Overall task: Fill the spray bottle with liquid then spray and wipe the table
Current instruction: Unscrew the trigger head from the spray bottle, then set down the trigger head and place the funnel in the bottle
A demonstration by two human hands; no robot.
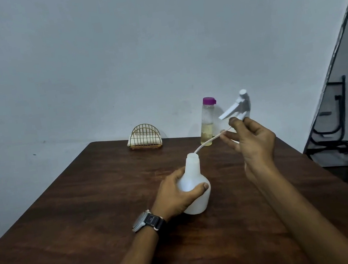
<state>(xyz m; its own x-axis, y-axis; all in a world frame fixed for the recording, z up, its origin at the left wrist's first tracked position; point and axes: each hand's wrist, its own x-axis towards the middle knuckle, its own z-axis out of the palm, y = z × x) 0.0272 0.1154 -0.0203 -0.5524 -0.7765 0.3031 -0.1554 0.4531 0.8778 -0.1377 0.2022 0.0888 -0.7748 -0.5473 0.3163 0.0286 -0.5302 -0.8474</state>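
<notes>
— Fingers on the left hand (pixel 178 194)?
— Curled around the white spray bottle (pixel 194 186), which stands uncapped on the wooden table (pixel 79 210).
— And the right hand (pixel 253 141)?
— Thumb and fingertips pinch the trigger sprayer head (pixel 237 107), raised beside the purple-capped bottle (pixel 208 120); other fingers loosely spread. Its dip tube (pixel 209 141) reaches the neck.
</notes>
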